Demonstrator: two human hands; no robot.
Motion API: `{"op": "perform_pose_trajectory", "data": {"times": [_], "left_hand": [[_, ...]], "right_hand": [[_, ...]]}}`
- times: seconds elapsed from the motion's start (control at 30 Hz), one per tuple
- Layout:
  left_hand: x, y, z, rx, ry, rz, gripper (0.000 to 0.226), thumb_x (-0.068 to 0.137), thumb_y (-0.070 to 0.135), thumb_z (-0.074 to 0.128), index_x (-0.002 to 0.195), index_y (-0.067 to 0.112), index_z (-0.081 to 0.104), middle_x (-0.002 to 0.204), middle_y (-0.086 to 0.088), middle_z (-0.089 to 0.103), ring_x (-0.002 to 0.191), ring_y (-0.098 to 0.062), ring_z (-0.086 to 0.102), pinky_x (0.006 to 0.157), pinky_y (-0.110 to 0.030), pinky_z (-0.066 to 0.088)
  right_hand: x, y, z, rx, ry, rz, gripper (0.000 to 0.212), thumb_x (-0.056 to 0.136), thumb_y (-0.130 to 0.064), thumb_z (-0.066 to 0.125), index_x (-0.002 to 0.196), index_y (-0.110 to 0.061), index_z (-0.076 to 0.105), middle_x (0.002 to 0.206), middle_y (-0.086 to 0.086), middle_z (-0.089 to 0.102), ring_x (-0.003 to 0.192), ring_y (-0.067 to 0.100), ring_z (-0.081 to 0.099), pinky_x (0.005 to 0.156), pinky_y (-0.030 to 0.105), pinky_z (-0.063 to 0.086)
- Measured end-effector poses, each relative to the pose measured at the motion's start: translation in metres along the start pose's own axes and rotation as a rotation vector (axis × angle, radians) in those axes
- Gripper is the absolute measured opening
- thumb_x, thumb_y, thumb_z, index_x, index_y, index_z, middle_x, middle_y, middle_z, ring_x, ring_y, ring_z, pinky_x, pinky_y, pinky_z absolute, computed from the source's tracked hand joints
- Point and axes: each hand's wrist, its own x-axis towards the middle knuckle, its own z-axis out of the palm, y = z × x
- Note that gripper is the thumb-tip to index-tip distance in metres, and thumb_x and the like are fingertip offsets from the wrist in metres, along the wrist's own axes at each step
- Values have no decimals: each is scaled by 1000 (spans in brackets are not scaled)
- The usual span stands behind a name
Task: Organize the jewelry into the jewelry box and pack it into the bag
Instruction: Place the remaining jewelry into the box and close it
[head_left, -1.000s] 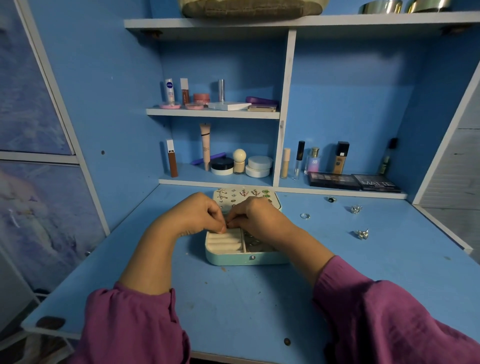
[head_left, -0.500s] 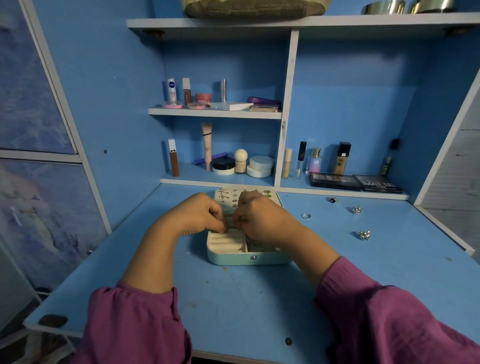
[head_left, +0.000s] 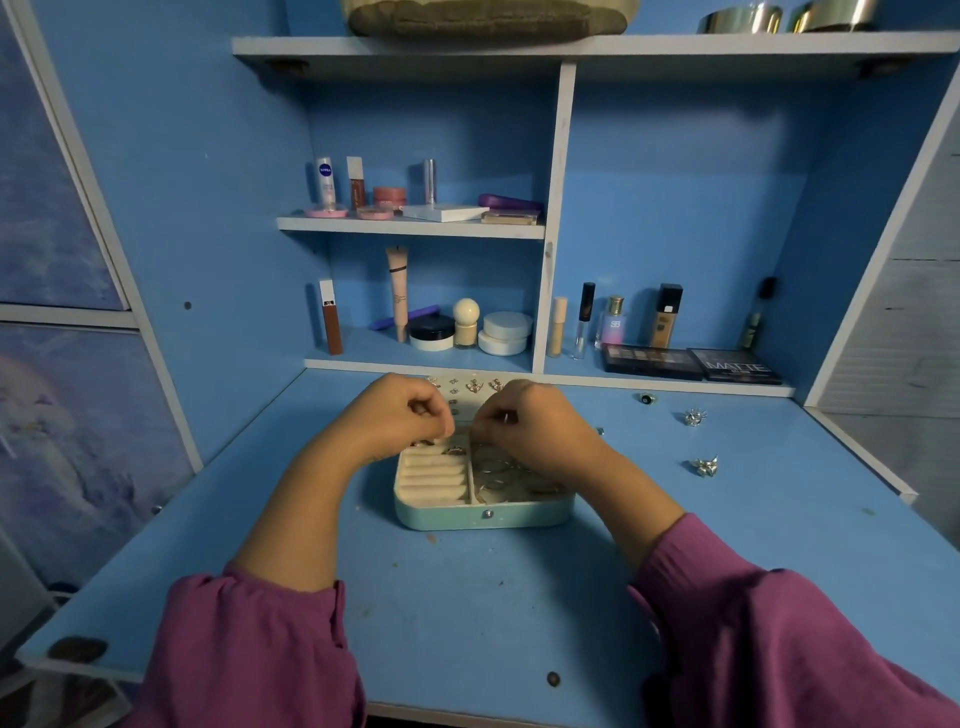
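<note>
I am looking at the jewelry box (head_left: 485, 512), which is lying open on the blue bench (head_left: 467, 597), right in the middle and close to the front of the shelving. Its left compartment is showing cream ring rolls (head_left: 434, 475) with a ring (head_left: 456, 450) sitting at their far end, and its right compartment is holding thin hoops (head_left: 501, 470). Behind the hands, the raised lid panel (head_left: 467, 387) is carrying small earrings. My left hand (head_left: 395, 418) is hovering over the far left corner of the box with its fingers curled in; whether it is pinching anything I cannot tell. My right hand (head_left: 535, 423) is hovering over the far right part of the box, with thumb and forefinger pinching a small silvery piece (head_left: 506, 415) too tiny to make out. Both purple sleeves (head_left: 249, 654) are filling the lower part of the view. To the right on the bench, well apart from the box, a dark-stoned ring (head_left: 647, 398) and two silver pieces (head_left: 695, 417) (head_left: 704, 466) are lying loose. On the shelves beyond, cosmetics are standing in rows, among them a Nivea stick (head_left: 325, 182), a tall beige tube (head_left: 399, 291), white jars (head_left: 506, 332) and two dark palettes (head_left: 691, 362).
</note>
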Motion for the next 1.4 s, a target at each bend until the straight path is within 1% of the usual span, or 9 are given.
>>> {"op": "perform_pose_trajectory", "data": {"times": [0.17, 0.37, 0.57, 0.67, 0.8, 0.9, 1.1, 1.23, 1.4], "left_hand": [[16, 29, 32, -6, 20, 117, 7, 80, 8, 71, 76, 12, 74, 65, 11, 65, 55, 4, 52, 57, -12, 44], [51, 68, 75, -66, -113, 145, 9, 84, 5, 65, 79, 7, 72, 73, 9, 68, 62, 4, 56, 60, -16, 42], [96, 93, 130, -59, -169, 76, 15, 92, 7, 56, 85, 6, 69, 115, -5, 67, 102, -20, 61, 77, -26, 47], [112, 100, 151, -7, -185, 48, 20, 93, 8, 57, 109, 5, 68, 120, -10, 64, 107, -23, 60, 91, -31, 47], [127, 102, 176, 133, -206, 11, 37, 96, 11, 53, 133, 15, 54, 134, -13, 54, 118, -30, 54, 100, -38, 45], [134, 99, 190, 249, -216, 11, 45, 98, 9, 46, 140, 23, 47, 141, -12, 48, 121, -32, 51, 102, -40, 43], [145, 96, 203, 379, -208, 61, 42, 95, 3, 46, 127, 25, 60, 135, -13, 51, 113, -34, 55, 98, -40, 47], [146, 100, 202, 418, -183, 53, 24, 91, 9, 58, 113, 11, 64, 121, -14, 60, 106, -33, 59, 93, -40, 50], [148, 100, 201, 384, -250, -77, 27, 86, 7, 61, 112, 1, 62, 120, -15, 64, 110, -31, 61, 95, -40, 51]], "right_hand": [[-2, 31, -36, 61, 115, 178, 13, 87, -11, 63, 88, -12, 75, 84, -7, 66, 73, 0, 55, 61, 5, 38], [-21, 81, -78, 30, 192, 344, 9, 87, -15, 65, 86, -15, 73, 76, -9, 62, 68, -2, 53, 58, 11, 37], [-44, 134, -106, 34, 299, 539, 10, 88, -17, 65, 90, -11, 72, 83, 2, 65, 71, 13, 56, 62, 24, 39], [-51, 152, -108, 48, 318, 593, 12, 89, -18, 65, 94, -10, 72, 88, 4, 66, 83, 16, 57, 72, 23, 37], [-56, 164, -106, 12, 246, 657, 2, 87, -19, 67, 87, -17, 68, 89, 3, 64, 85, 16, 55, 67, 26, 38], [-56, 168, -104, -14, 178, 677, 19, 82, -23, 74, 97, -16, 67, 89, 2, 61, 85, 17, 54, 68, 24, 36], [-55, 171, -98, -17, 156, 699, 24, 78, -19, 76, 100, -18, 65, 90, 1, 61, 89, 19, 55, 72, 25, 39], [-54, 171, -93, -25, 190, 677, 22, 76, -17, 77, 94, -18, 65, 89, 3, 63, 89, 20, 57, 72, 26, 42], [-55, 168, -91, -18, 225, 594, 10, 78, -12, 74, 84, -16, 67, 90, 3, 67, 89, 19, 58, 73, 29, 44]]}}
